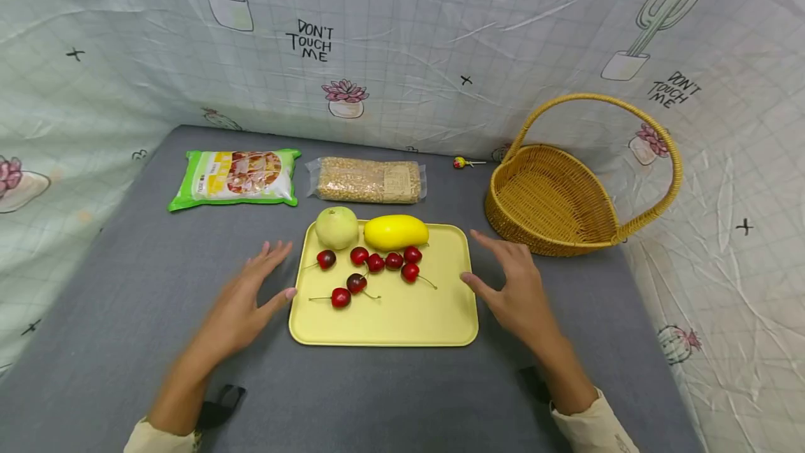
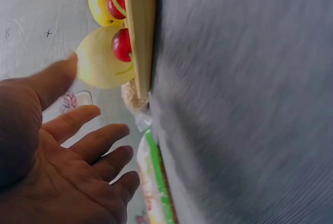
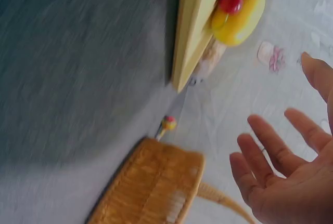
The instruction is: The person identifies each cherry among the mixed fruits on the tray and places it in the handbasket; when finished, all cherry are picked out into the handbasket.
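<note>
A pale yellow tray (image 1: 390,327) lies on the grey table, bearing a round light-green fruit (image 1: 337,228), a yellow mango (image 1: 396,232) and several dark red cherries (image 1: 340,298) with stems. My left hand (image 1: 239,310) is at the tray's left side, fingers spread and thumb near the rim; whether it touches cannot be told. On the opposite side, my right hand (image 1: 517,292) has its thumb and fingers spread near the right rim. Both wrist views show the palms with nothing in them: left hand (image 2: 67,167), right hand (image 3: 291,167).
Behind the tray lie a green-and-white food packet (image 1: 239,177) and a clear vacuum bag of grains (image 1: 367,180). A small lollipop (image 1: 462,162) is farther right. A woven basket (image 1: 547,194) with a tall handle stands beyond my right hand. A patterned cloth (image 1: 402,54) hangs behind the table.
</note>
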The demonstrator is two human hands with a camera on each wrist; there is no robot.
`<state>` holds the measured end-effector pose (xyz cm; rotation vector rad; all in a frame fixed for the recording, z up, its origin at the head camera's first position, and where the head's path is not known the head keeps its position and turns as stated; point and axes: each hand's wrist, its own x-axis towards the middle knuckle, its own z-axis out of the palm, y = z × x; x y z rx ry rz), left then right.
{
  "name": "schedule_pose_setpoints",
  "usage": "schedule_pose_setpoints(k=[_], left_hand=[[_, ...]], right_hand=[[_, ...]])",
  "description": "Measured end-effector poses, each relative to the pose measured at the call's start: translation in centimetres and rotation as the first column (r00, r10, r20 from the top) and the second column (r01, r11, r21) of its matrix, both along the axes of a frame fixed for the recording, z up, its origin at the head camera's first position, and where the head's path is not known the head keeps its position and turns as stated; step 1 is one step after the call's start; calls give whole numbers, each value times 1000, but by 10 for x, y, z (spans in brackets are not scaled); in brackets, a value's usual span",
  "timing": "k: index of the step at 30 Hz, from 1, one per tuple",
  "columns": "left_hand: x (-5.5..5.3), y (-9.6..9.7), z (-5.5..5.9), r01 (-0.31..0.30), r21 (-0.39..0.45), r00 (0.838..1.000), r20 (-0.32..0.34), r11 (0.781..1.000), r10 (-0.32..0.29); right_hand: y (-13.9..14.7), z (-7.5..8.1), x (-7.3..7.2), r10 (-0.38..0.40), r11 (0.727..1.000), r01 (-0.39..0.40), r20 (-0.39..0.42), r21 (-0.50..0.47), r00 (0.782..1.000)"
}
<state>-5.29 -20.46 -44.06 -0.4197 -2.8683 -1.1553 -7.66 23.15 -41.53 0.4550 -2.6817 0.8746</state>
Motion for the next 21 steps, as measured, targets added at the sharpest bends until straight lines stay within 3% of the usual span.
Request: schedule_pose_setpoints(k=[11,21], left_hand=[[9,7,-9,-60,8,991,119,998,58],[9,9,-11,-65,14,975,212,998,61]], right_hand=[[-32,-6,-5,132,991,-131,106,-19,986],[-54,-10,-14,148,986,-161,223,44,964]])
